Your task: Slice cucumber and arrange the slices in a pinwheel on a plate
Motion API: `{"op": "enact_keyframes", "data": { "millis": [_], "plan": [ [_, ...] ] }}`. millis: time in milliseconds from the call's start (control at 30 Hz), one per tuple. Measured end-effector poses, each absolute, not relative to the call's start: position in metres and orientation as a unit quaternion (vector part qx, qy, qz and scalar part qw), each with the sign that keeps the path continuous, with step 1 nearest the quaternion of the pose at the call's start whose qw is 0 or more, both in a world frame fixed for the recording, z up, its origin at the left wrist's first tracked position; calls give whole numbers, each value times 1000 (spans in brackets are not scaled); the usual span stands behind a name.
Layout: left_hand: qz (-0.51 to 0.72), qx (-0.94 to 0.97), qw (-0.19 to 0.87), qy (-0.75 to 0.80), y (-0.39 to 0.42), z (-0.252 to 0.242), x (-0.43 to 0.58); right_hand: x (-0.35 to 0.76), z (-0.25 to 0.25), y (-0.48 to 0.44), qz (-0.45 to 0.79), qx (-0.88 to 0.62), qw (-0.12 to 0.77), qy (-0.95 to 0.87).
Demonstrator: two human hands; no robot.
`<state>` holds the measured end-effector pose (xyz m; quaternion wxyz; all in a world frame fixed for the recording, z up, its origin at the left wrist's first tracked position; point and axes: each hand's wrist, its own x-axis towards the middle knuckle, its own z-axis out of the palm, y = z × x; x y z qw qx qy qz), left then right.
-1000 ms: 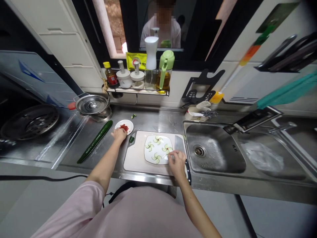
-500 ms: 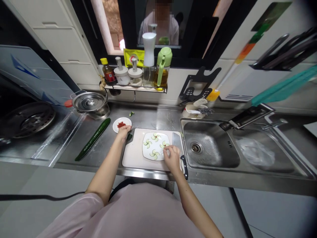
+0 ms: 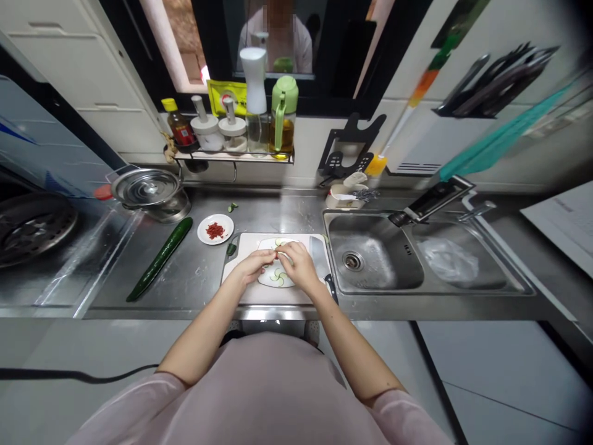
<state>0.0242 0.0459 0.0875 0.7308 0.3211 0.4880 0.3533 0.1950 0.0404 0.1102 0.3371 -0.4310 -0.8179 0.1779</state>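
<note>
Fingertips of my left hand (image 3: 254, 264) and my right hand (image 3: 299, 266) meet over a white plate (image 3: 265, 279). Both are closed in a pinch, and whatever is between them is too small to make out. Thin cucumber slices (image 3: 278, 277) form pinwheels on the plate, partly covered by my hands. Beneath the plate lies a pale cutting board (image 3: 248, 298). A knife (image 3: 317, 250) rests along the board's right side, its black handle toward me. Left of the board, a small white dish (image 3: 202, 237) holds red bits (image 3: 215, 231).
A whole cucumber (image 3: 160, 262) lies on the steel counter at left, near a lidded pot (image 3: 167, 207). Green scraps (image 3: 232, 207) sit behind the board. The sink (image 3: 384, 259) is at right. A rack (image 3: 236, 157) of bottles and jars hangs behind.
My left hand has left the small dish and come right, over the plate. My right hand has moved from the plate's right pinwheel to meet it. The view has shifted.
</note>
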Motion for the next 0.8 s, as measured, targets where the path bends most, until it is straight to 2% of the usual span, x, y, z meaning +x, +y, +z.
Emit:
{"op": "enact_keyframes", "data": {
  "millis": [367,633,800],
  "plan": [
    [340,273,750,497,33,86,37,201,107,32,179,-455,320,-811],
    [384,457,624,504,31,78,40,211,93,24,175,-477,292,-810],
    [353,531,545,544,31,57,38,209,72,18,208,-500,256,-801]
  ]
}}
